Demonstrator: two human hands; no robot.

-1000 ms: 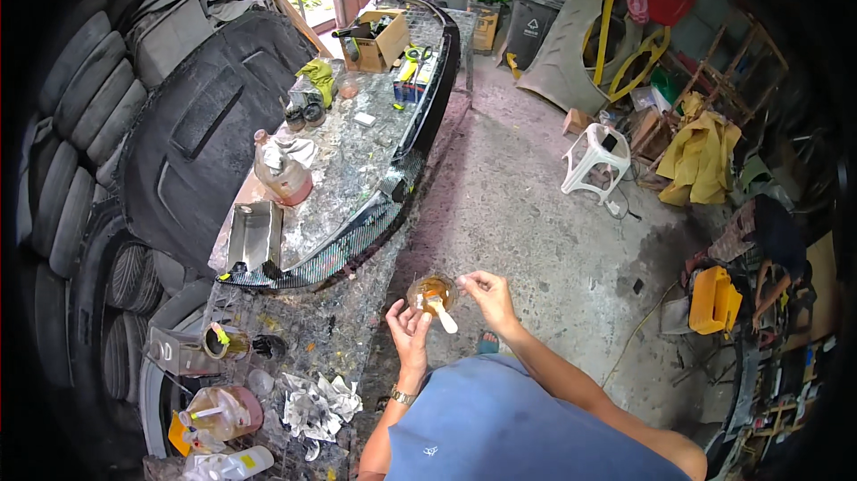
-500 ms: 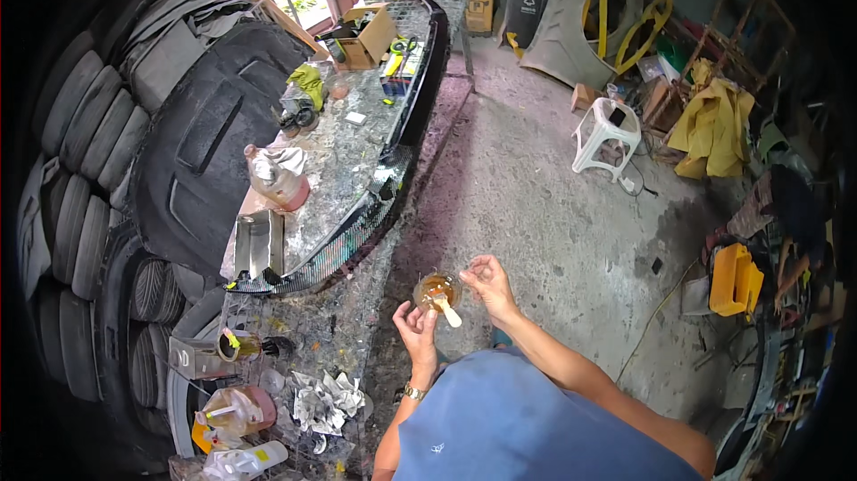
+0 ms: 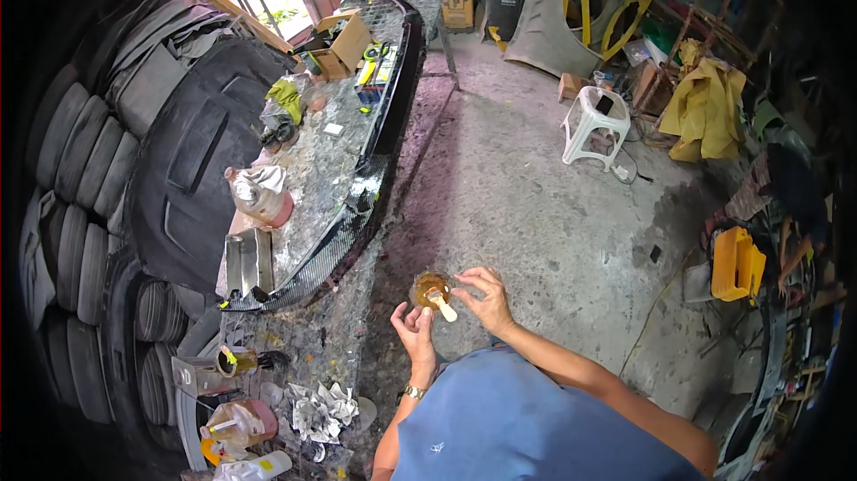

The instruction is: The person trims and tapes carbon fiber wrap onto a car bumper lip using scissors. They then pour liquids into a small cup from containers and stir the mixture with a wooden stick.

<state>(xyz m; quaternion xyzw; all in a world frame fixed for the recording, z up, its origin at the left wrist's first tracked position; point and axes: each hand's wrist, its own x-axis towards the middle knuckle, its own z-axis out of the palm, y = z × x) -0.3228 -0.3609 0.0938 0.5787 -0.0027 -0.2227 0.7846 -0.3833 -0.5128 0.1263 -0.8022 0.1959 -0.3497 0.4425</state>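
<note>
In front of my body I hold a small clear cup with amber liquid in it. A pale wooden handle, perhaps a brush's, sticks out over its near side; its other end lies in the cup and I cannot make it out. My left hand grips the cup from the near left, thumb and fingers bent around it. On the right, my right hand has thumb and forefinger pinched at the cup's rim. Left of my hands, a long glossy black carbon-patterned trim piece runs along the workbench edge.
The stained workbench bears a jug of pinkish liquid, a metal tin, a cardboard box and crumpled paper. Tyres are stacked at the left. A white stool and a yellow bin stand right.
The view has shifted slightly, so the bench sits a little further left. My right hand has come closer against the cup's rim; my left hand keeps its hold.
</note>
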